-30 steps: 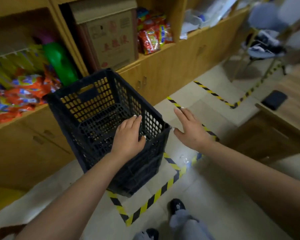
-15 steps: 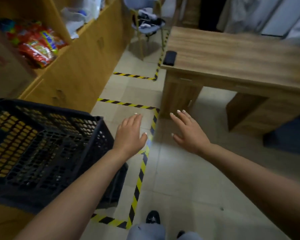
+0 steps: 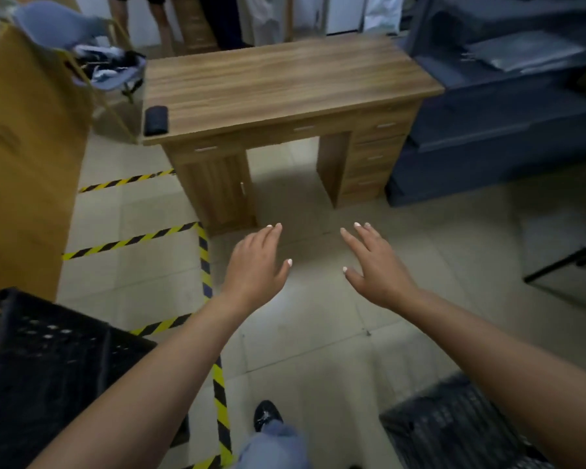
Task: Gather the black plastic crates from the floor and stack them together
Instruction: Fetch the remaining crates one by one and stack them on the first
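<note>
Well, both hands, left hand (image 3: 256,265) and right hand (image 3: 376,265), hover empty with fingers spread before the desk (image 3: 285,82); one black crate (image 3: 48,367) sits nearer-left (cropped), another, probably a crate (image 3: 454,428), nearer-right, blurred.

Stockroom or back office of a small shop

A wooden desk (image 3: 285,82) with drawers stands on tiled floor (image 3: 318,333) marked with yellow-black hazard tape (image 3: 132,238), beside wooden cabinets (image 3: 24,164), grey shelving (image 3: 504,113) and black plastic crates (image 3: 48,367).
</note>
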The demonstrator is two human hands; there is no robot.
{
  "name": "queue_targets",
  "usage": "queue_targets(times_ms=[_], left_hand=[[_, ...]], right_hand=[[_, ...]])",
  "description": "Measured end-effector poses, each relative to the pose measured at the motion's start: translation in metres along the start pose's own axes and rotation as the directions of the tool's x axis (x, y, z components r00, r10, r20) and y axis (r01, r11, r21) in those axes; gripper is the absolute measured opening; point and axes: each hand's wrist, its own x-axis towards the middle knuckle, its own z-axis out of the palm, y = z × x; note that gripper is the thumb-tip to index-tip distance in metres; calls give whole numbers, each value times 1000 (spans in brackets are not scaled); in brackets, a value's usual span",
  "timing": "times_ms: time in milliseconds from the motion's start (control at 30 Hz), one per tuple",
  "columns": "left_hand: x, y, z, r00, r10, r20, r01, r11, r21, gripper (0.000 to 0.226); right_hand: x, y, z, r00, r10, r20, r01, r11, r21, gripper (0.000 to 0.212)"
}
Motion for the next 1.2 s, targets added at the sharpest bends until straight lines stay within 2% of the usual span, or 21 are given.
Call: queue_targets(times_ms=[333,533,667,967,1200], left_hand=[[-13,172,58,976,207,73,-207,978,-5,68],[-21,244,86,920,358,162,-360,933,-15,68],[-19,279,104,847,475,238,-485,874,-19,67],[-29,351,144,663,669,335,-683,725,-96,65],[-50,407,181,613,663,430,-702,707,-89,67]], right_hand=[[-146,143,-29,972,227,-51,-228,974,-13,69],[-227,200,-29,903,424,-68,-422,906,40,68],[-278,220,-24,825,559,-89,-555,829,62,68],[-390,242,5,560,823,-90,-814,567,126,69],[-458,270,24,435,900,-38,-882,434,186,68]])
